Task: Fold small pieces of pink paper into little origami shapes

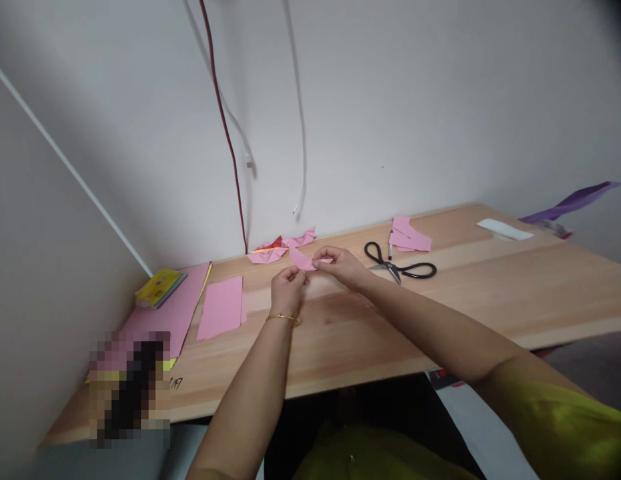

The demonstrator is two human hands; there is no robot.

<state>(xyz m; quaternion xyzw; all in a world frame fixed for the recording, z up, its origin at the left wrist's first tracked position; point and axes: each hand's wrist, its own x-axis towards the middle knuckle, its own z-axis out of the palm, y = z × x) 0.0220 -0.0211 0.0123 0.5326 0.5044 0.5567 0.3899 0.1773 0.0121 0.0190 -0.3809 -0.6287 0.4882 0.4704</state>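
Observation:
A small folded piece of pink paper (pixel 300 259) is held up between my two hands over the middle of the wooden table. My left hand (pixel 287 291) pinches its lower edge, fingers closed. Thumb and forefinger of my right hand (pixel 341 267) grip the paper's right side, and part of it is hidden behind those fingers. Just behind lie several folded pink paper pieces (pixel 267 255) with a bit of red and yellow among them. Black-handled scissors (pixel 391 267) lie with blades apart to the right of my right hand.
Pink sheets (pixel 221 308) lie to the left, beside a larger pink stack (pixel 183 320) topped by a yellow packet (pixel 160 288). Pink scraps (pixel 410 237) and a marker (pixel 390 245) lie behind the scissors. A white strip (pixel 505 229) rests at right. A red-black cable (pixel 225 120) hangs along the wall.

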